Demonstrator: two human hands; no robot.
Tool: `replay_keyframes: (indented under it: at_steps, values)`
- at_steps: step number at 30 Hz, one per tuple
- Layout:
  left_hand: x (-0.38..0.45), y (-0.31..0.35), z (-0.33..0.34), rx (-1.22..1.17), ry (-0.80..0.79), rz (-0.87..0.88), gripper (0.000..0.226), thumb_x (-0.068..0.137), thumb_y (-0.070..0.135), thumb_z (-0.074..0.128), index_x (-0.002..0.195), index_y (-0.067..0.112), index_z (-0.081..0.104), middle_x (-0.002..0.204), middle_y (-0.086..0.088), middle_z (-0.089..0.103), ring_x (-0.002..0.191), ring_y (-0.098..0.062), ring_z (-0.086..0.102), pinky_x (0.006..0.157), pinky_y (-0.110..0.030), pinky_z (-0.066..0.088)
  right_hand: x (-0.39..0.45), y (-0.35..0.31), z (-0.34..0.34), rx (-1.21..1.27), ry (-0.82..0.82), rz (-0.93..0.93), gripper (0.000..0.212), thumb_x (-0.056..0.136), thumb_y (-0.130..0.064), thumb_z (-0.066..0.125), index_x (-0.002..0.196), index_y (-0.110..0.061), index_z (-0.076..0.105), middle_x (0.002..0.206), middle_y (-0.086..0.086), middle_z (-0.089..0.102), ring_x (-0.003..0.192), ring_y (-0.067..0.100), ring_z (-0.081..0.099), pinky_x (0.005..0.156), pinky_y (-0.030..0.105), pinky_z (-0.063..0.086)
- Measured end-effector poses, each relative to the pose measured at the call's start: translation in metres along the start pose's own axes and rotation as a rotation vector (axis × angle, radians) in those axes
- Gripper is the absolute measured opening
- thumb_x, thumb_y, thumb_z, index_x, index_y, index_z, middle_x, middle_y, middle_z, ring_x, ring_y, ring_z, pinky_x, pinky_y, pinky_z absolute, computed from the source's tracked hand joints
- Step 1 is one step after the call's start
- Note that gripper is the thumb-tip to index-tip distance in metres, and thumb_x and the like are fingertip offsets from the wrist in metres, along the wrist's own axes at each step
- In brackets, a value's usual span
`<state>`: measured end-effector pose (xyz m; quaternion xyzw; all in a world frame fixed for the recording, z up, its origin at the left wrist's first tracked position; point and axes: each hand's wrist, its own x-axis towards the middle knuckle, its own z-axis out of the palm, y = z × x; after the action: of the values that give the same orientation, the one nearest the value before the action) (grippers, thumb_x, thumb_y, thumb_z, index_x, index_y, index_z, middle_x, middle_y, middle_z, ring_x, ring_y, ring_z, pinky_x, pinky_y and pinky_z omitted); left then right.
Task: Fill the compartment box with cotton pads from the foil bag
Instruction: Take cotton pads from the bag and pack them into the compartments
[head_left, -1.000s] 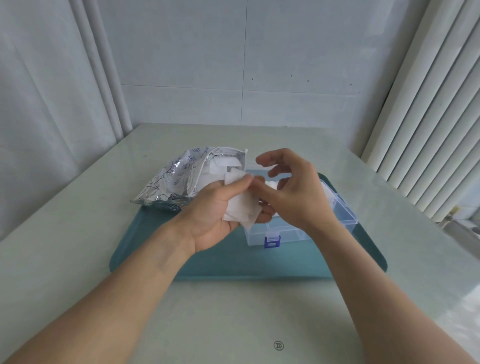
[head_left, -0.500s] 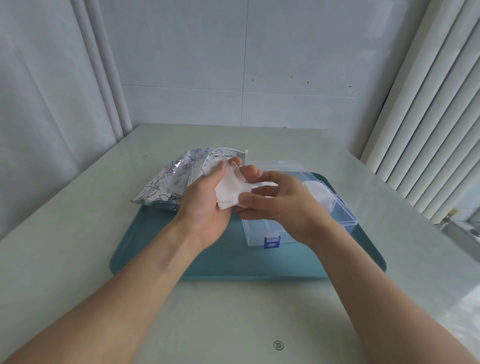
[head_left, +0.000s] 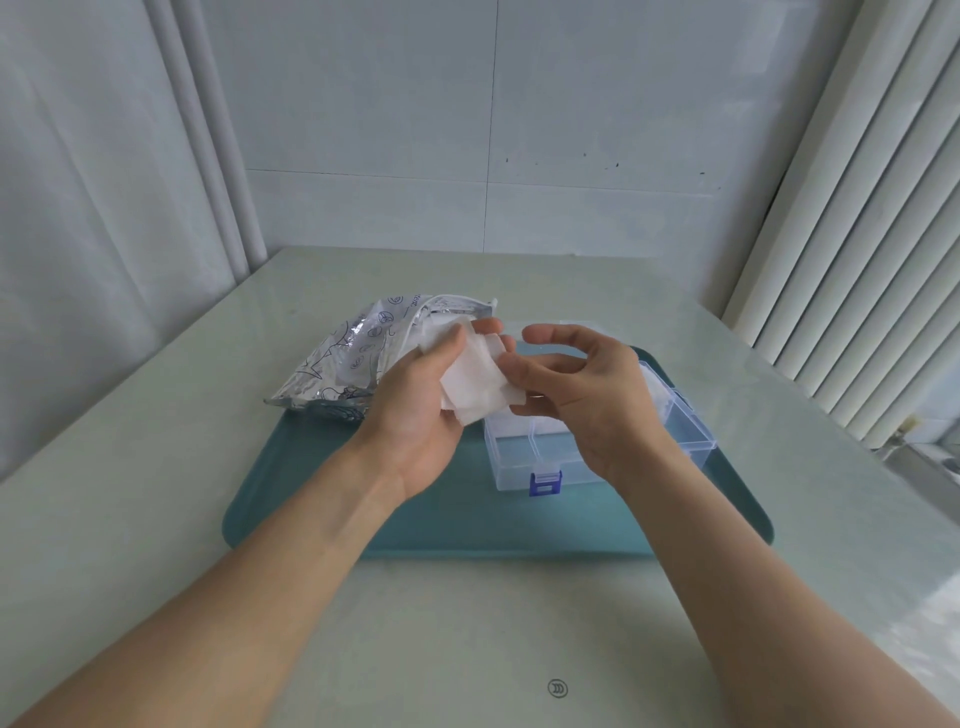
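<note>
My left hand holds a small stack of white cotton pads above the left end of the clear compartment box. My right hand pinches the right edge of that stack with thumb and fingers, its other fingers spread. The box has a blue latch at the front and its lid open behind; white pads show in a compartment behind my right hand. The silver foil bag lies open at the tray's back left, with more pads in its mouth.
Box and bag rest on a teal tray on a pale green table. Curtains hang at the left, vertical blinds at the right, and a tiled wall stands behind the table.
Both hands stayed above the box's left end. The pads were turned and shifted in my left hand, and my right hand's fingers opened wider while still pinching the stack's edge.
</note>
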<state>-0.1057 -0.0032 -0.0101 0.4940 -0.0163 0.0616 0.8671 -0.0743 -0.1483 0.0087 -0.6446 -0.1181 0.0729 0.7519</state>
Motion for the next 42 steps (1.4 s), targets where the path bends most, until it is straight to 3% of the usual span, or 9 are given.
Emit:
replay_keyframes:
  at_steps: [5, 11, 17, 21, 26, 32, 37, 40, 42]
  values:
    - [0.003, 0.004, 0.0, -0.049, 0.144, 0.023, 0.028, 0.105, 0.026, 0.042, 0.093, 0.016, 0.065, 0.109, -0.009, 0.072, 0.101, -0.026, 0.067, 0.093, -0.042, 0.049, 0.003, 0.0, -0.005, -0.053, 0.039, -0.027, 0.034, 0.078, 0.0, 0.081, 0.106, -0.007, 0.064, 0.077, 0.01, 0.076, 0.067, 0.022, 0.072, 0.062, 0.029, 0.058]
    - [0.004, 0.01, -0.003, -0.091, 0.261, -0.003, 0.028, 0.107, 0.019, 0.039, 0.091, 0.009, 0.06, 0.095, -0.015, 0.072, 0.088, -0.029, 0.07, 0.078, -0.044, 0.058, 0.008, -0.008, -0.016, -0.1, 0.143, -0.1, 0.032, 0.078, 0.003, 0.079, 0.104, -0.009, 0.066, 0.077, 0.005, 0.077, 0.065, 0.018, 0.07, 0.06, 0.026, 0.057]
    - [-0.005, 0.001, 0.003, 0.091, 0.001, -0.231, 0.043, 0.102, 0.038, 0.048, 0.121, 0.004, 0.066, 0.107, -0.019, 0.071, 0.089, -0.032, 0.071, 0.07, -0.038, 0.061, 0.004, -0.001, -0.008, -0.268, 0.113, -0.125, 0.027, 0.079, 0.001, 0.077, 0.101, -0.01, 0.066, 0.076, 0.002, 0.077, 0.058, 0.023, 0.071, 0.063, 0.034, 0.061]
    - [-0.007, -0.001, 0.0, 0.19, -0.052, -0.158, 0.022, 0.094, 0.014, 0.061, 0.112, 0.007, 0.071, 0.104, -0.016, 0.074, 0.09, -0.03, 0.073, 0.067, -0.028, 0.059, 0.002, -0.002, -0.008, -0.412, 0.03, -0.141, 0.017, 0.081, -0.007, 0.079, 0.095, -0.012, 0.07, 0.077, -0.002, 0.077, 0.055, 0.014, 0.069, 0.058, 0.026, 0.056]
    - [-0.008, 0.0, 0.0, 0.312, -0.036, -0.117, 0.018, 0.092, 0.003, 0.063, 0.107, 0.009, 0.071, 0.089, -0.008, 0.075, 0.062, -0.017, 0.068, 0.047, -0.019, 0.046, 0.003, -0.007, -0.013, -0.346, 0.036, -0.135, 0.017, 0.079, -0.006, 0.081, 0.093, -0.01, 0.071, 0.075, 0.003, 0.077, 0.046, 0.011, 0.056, 0.052, 0.019, 0.049]
    - [-0.007, -0.001, 0.001, 0.322, -0.015, -0.136, 0.01, 0.094, -0.002, 0.057, 0.097, 0.004, 0.063, 0.074, -0.011, 0.066, 0.052, -0.02, 0.06, 0.041, -0.022, 0.042, 0.013, -0.012, -0.024, -0.139, 0.235, -0.218, 0.02, 0.077, 0.004, 0.077, 0.08, -0.015, 0.07, 0.067, -0.001, 0.071, 0.055, 0.019, 0.055, 0.051, 0.026, 0.045]
    - [-0.009, 0.008, 0.0, 0.248, -0.068, -0.32, 0.019, 0.099, 0.016, 0.046, 0.1, 0.003, 0.061, 0.069, -0.01, 0.058, 0.049, -0.021, 0.055, 0.039, -0.023, 0.043, 0.016, -0.018, -0.036, 0.02, -0.042, -0.123, 0.03, 0.083, 0.011, 0.065, 0.073, -0.016, 0.073, 0.071, 0.002, 0.069, 0.069, 0.019, 0.057, 0.057, 0.024, 0.045]
    - [-0.012, 0.013, 0.002, 0.197, -0.212, -0.43, 0.043, 0.1, 0.038, 0.035, 0.104, 0.004, 0.061, 0.074, -0.017, 0.06, 0.05, -0.029, 0.058, 0.039, -0.025, 0.046, 0.016, -0.013, -0.037, -0.15, -0.231, -0.12, 0.028, 0.085, 0.006, 0.069, 0.077, -0.018, 0.079, 0.08, 0.003, 0.072, 0.075, 0.021, 0.055, 0.063, 0.026, 0.045]
    - [-0.013, 0.014, 0.002, 0.208, -0.305, -0.459, 0.054, 0.099, 0.05, 0.032, 0.109, 0.007, 0.061, 0.078, -0.02, 0.062, 0.053, -0.032, 0.061, 0.039, -0.027, 0.048, 0.013, -0.009, -0.033, -0.292, -0.296, -0.158, 0.018, 0.084, 0.003, 0.073, 0.09, -0.014, 0.078, 0.081, 0.004, 0.075, 0.066, 0.014, 0.058, 0.061, 0.021, 0.045]
